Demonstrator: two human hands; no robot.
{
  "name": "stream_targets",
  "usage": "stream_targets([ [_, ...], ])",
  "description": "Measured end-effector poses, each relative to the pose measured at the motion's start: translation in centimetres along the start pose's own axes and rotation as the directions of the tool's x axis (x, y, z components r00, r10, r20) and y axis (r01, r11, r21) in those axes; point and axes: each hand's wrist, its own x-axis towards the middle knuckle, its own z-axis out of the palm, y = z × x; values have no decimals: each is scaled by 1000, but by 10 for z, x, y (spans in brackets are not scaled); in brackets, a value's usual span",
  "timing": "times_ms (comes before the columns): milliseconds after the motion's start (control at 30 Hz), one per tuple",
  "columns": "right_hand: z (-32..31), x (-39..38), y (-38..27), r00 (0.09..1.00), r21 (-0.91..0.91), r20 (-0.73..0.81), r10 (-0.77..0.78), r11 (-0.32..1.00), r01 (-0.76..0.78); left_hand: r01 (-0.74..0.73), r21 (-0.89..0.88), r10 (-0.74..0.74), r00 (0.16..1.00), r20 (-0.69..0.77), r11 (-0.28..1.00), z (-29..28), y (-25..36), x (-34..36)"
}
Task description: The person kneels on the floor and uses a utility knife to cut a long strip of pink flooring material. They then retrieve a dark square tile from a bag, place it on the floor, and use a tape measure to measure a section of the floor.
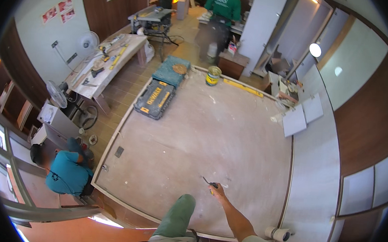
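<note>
Over the large brownish platform (165,141), my right hand (217,191) is closed around a slim hand tool (212,184). It has a black and yellow handle and a thin dark shaft, like a screwdriver's; its exact kind is too small to tell. The shaft points forward and left, above or close to the dusty board; I cannot tell whether it touches. A pale curved mark (223,186) shows on the board beside the hand. My right forearm comes in from the lower edge, next to my green-clad knee (177,214). My left hand is out of view.
A black tool case (157,99), teal case (170,70), yellow can (213,76) and yellow level (243,87) lie along the far edge. A white cylinder (278,234) sits near right. One person (69,170) crouches left; another (222,10) stands far off. A workbench (95,80) holds tools.
</note>
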Motion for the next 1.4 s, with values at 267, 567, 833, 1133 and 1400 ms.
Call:
stream_targets([
  [267,13,-61,-97,992,-34,84,97,995,-94,13,-124,-19,998,-52,992,-25,43,-43],
  [567,-9,-141,-177,999,269,42,-34,963,21,-216,169,231,970,-78,962,-47,110,-15],
  [833,-130,-116,-259,892,688,-330,-308,568,450,-572,-259,626,739,248,778,20,627,-66],
  [1133,-308,-95,-350,828,303,-360,-429,786,539,-447,-625,627,774,89,640,132,838,-103],
  [1400,-382,-45,-438,679,-609,335,-653,401,685,-746,-130,698,660,-277,653,112,897,-37],
])
